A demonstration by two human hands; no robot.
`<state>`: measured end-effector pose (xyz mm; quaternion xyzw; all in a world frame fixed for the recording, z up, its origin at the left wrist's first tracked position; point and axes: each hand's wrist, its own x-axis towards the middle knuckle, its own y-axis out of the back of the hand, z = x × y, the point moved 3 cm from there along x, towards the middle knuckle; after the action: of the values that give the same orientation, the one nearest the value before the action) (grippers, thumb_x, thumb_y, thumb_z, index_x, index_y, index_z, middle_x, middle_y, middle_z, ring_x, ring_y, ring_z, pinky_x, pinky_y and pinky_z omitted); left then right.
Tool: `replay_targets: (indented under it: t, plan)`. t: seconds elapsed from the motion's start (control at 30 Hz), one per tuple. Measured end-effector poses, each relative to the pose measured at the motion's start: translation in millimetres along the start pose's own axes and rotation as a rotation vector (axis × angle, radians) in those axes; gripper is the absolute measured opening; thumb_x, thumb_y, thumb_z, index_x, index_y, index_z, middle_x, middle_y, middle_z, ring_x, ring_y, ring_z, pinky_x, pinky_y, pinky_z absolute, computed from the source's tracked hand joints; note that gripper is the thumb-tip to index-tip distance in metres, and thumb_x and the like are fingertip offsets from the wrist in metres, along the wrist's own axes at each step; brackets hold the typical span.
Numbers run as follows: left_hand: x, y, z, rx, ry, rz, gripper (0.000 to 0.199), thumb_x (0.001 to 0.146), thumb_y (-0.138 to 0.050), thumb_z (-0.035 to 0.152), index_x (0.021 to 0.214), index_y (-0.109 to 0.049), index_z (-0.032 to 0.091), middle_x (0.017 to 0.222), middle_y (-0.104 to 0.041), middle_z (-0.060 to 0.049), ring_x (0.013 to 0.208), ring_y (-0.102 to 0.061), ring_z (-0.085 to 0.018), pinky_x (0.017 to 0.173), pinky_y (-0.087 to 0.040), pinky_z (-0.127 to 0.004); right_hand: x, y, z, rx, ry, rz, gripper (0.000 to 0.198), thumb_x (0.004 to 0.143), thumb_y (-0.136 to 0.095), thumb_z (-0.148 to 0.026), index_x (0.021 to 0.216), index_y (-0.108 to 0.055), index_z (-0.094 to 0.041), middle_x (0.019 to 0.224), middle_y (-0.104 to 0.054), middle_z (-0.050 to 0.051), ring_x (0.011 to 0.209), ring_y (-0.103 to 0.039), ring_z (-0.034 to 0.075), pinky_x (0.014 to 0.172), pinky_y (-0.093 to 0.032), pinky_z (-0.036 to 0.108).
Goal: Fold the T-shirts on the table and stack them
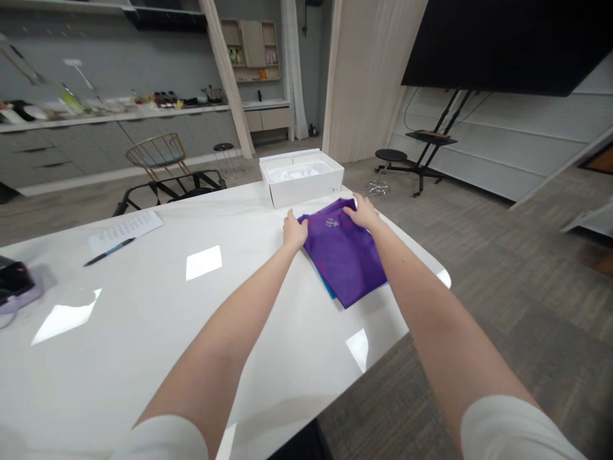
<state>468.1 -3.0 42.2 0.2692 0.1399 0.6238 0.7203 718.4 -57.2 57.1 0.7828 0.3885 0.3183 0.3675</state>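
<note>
A purple piece of folded cloth [342, 259] with a small pale print near its far edge lies on the white table [230, 338]. A strip of blue shows along its left side, underneath. At the cloth's far left corner, my left hand [295, 231] has its fingers closed on the edge, thumb on top. My right hand [364, 213] pinches the far right corner. Just beyond both hands stands an open white box [306, 188] with pale, crumpled-looking contents that I cannot make out.
A printed sheet of paper [125, 232] and a dark pen [109, 252] lie on the left of the table. A black and lilac object [19, 287] sits at the left edge. Chairs and stools stand beyond, and a large screen [507, 45] on a wheeled stand is at right.
</note>
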Motion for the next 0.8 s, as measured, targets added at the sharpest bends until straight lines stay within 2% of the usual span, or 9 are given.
replay_targets:
  t: [0.03, 0.07, 0.17, 0.23, 0.33, 0.43, 0.53, 0.63, 0.8]
  plan:
    - [-3.7, -3.2, -9.6, 0.099, -0.023, -0.017, 0.068, 0.094, -0.06, 0.028, 0.155, -0.038, 0.01, 0.154, -0.046, -0.025, 0.142, -0.046, -0.035, 0.117, -0.035, -0.05, -5.8, -17.5, 3.1, -0.07, -0.06, -0.085, 0.073, 0.092, -0.063, -0.054, 0.154, -0.043, -0.022, 0.156, -0.043, 0.022, 0.14, -0.042, 0.043, 0.111, -0.032, 0.072]
    - [-10.0, -6.4, -16.0, 0.188, -0.111, -0.041, 0.07, 0.095, -0.058, 0.029, 0.158, -0.034, 0.013, 0.16, -0.039, -0.023, 0.148, -0.039, -0.035, 0.121, -0.029, -0.052, -13.1, -32.0, 5.0, -0.109, -0.064, -0.148, 0.073, 0.094, -0.059, -0.057, 0.157, -0.039, -0.025, 0.162, -0.035, 0.02, 0.145, -0.035, 0.044, 0.11, -0.028, 0.076]
    - [-33.8, -19.1, -26.7, 0.379, -0.36, -0.289, 0.057, 0.102, -0.047, 0.039, 0.157, -0.04, 0.027, 0.164, -0.038, -0.011, 0.153, -0.03, -0.031, 0.126, -0.015, -0.058, -34.8, -55.5, 9.6, -0.131, -0.004, -0.206, 0.065, 0.1, -0.042, -0.062, 0.158, -0.038, -0.033, 0.168, -0.027, 0.012, 0.152, -0.024, 0.041, 0.113, -0.022, 0.077]
    - [-44.6, -22.8, -30.9, 0.437, -0.375, -0.406, 0.054, 0.105, -0.038, 0.047, 0.155, -0.043, 0.03, 0.165, -0.036, -0.01, 0.154, -0.028, -0.031, 0.125, -0.014, -0.061, -45.8, -56.9, 12.6, -0.117, -0.007, -0.191, 0.065, 0.101, -0.036, -0.065, 0.157, -0.04, -0.033, 0.168, -0.028, 0.011, 0.152, -0.024, 0.04, 0.113, -0.023, 0.076]
    - [-51.6, -17.7, -32.1, 0.436, -0.363, -0.386, 0.06, 0.106, -0.03, 0.052, 0.159, -0.037, 0.026, 0.168, -0.029, -0.012, 0.156, -0.024, -0.032, 0.125, -0.017, -0.061, -62.4, -47.2, 9.1, -0.109, 0.006, -0.129, 0.066, 0.101, -0.035, -0.064, 0.157, -0.04, -0.03, 0.168, -0.028, 0.012, 0.152, -0.027, 0.039, 0.115, -0.025, 0.073]
    - [-58.6, -3.9, -33.2, 0.414, -0.382, -0.367, 0.059, 0.105, -0.035, 0.049, 0.157, -0.038, 0.022, 0.166, -0.032, -0.015, 0.154, -0.028, -0.032, 0.124, -0.021, -0.059, -87.5, -36.3, -11.9, -0.143, 0.155, -0.09, 0.061, 0.099, -0.05, -0.053, 0.152, -0.047, -0.024, 0.162, -0.039, 0.015, 0.148, -0.035, 0.035, 0.118, -0.031, 0.061]
    - [-67.7, 20.7, -37.5, 0.41, -0.411, -0.34, 0.051, 0.103, -0.044, 0.038, 0.15, -0.048, 0.019, 0.156, -0.048, -0.016, 0.143, -0.045, -0.03, 0.118, -0.036, -0.049, -118.6, -32.3, -46.8, -0.16, 0.324, -0.109, 0.043, 0.098, -0.055, -0.04, 0.136, -0.062, -0.021, 0.143, -0.059, 0.014, 0.134, -0.052, 0.031, 0.112, -0.042, 0.048]
    - [-76.7, 55.3, -48.1, 0.429, -0.395, -0.346, 0.039, 0.101, -0.046, 0.03, 0.135, -0.062, 0.019, 0.136, -0.064, -0.013, 0.125, -0.06, -0.027, 0.105, -0.047, -0.04, -145.2, -35.5, -87.9, -0.137, 0.375, -0.137, 0.031, 0.099, -0.054, -0.038, 0.123, -0.069, -0.024, 0.126, -0.069, 0.01, 0.114, -0.065, 0.027, 0.097, -0.05, 0.038]
    - [-96.3, 140.9, -85.3, 0.461, -0.29, -0.309, 0.03, 0.099, -0.046, 0.029, 0.111, -0.073, 0.022, 0.117, -0.073, -0.012, 0.11, -0.067, -0.028, 0.093, -0.051, -0.038, -178.4, -65.2, -168.5, -0.094, 0.431, -0.261, 0.025, 0.097, -0.057, -0.034, 0.115, -0.072, -0.024, 0.107, -0.076, 0.007, 0.093, -0.071, 0.022, 0.081, -0.051, 0.03]
